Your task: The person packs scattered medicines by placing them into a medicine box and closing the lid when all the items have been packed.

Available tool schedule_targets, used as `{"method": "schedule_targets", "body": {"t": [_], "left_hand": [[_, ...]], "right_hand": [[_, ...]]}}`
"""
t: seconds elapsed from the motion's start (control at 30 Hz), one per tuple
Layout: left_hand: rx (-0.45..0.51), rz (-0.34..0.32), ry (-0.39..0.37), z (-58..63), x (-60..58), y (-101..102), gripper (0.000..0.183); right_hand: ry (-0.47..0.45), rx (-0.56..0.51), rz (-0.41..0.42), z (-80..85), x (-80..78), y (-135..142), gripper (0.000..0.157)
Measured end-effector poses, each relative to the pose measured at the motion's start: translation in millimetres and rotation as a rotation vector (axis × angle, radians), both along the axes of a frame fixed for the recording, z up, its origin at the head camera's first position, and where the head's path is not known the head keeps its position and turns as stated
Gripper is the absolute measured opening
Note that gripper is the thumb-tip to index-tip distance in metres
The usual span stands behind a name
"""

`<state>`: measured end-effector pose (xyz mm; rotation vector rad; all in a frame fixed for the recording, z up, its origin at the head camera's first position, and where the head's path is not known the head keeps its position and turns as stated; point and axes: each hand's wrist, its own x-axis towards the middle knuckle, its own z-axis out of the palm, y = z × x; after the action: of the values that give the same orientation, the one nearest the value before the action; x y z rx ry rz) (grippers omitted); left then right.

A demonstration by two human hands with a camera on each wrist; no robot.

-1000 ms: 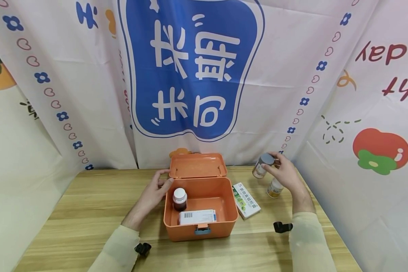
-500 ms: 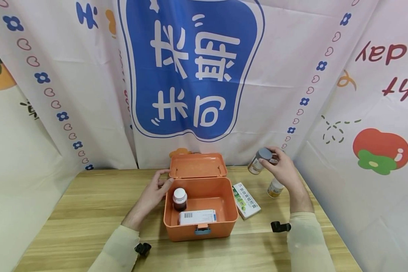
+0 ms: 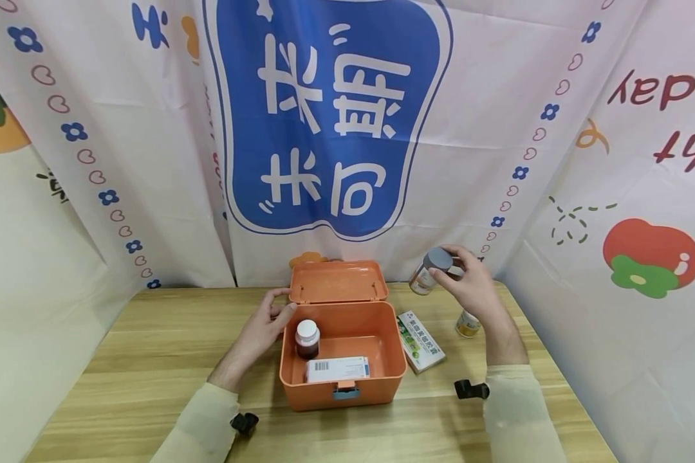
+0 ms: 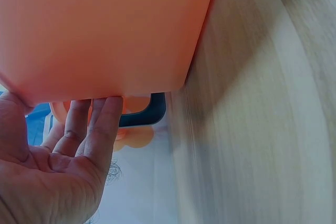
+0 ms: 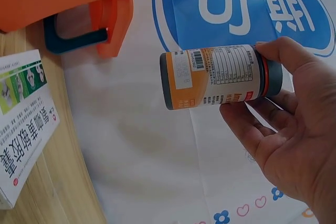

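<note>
My right hand [image 3: 472, 283] grips a pill bottle [image 5: 210, 77] by its dark grey cap, thumb and fingers on opposite sides. The bottle, with an orange and white label, tilts above the table's back right. My left hand [image 3: 263, 326] holds the back left corner of an open orange box [image 3: 342, 393], thumb at the rim and fingers behind the wall. Inside the box, a white-capped dark bottle [image 3: 307, 339] stands at the left and a white carton [image 3: 337, 369] lies along the front. The lid [image 3: 337, 281] is folded back.
A white and green medicine carton [image 3: 420, 342] lies right of the box. Behind it stands a small bottle with a yellow label [image 3: 467, 325], partly covered by the right arm. Printed cloth [image 3: 440, 193] hangs behind the wooden table [image 3: 145, 360]; the box has a dark handle [image 4: 152, 111].
My right hand has carried the grey-capped pill bottle up and left, away from the small yellow-labelled bottle. The left hand stays at the box corner.
</note>
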<state>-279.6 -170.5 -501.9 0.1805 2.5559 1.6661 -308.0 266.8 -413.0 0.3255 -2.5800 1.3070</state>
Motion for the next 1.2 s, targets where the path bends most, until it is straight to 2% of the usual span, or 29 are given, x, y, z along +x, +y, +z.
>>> {"method": "schedule_targets", "body": {"t": [0.27, 0.57, 0.8, 1.2], "left_hand": [[-0.002, 0.006, 0.007, -0.8, -2.1, 1.0, 0.056], [0.019, -0.002, 0.003, -1.8, -2.8, 0.6, 0.056], [0.012, -0.001, 0.004, -1.0, -2.5, 0.3, 0.057], [0.029, -0.003, -0.007, -0.5, -1.0, -1.0, 0.056]], "right_hand": [[-0.005, -0.023, 0.042, 6.5, 7.6, -17.4, 0.062], [0.035, -0.025, 0.105, 9.6, 12.7, -35.5, 0.061], [0.030, -0.069, 0.134, 11.8, 17.0, -48.8, 0.058], [0.032, -0.008, 0.165, 16.2, 27.1, -64.6, 0.059]]}}
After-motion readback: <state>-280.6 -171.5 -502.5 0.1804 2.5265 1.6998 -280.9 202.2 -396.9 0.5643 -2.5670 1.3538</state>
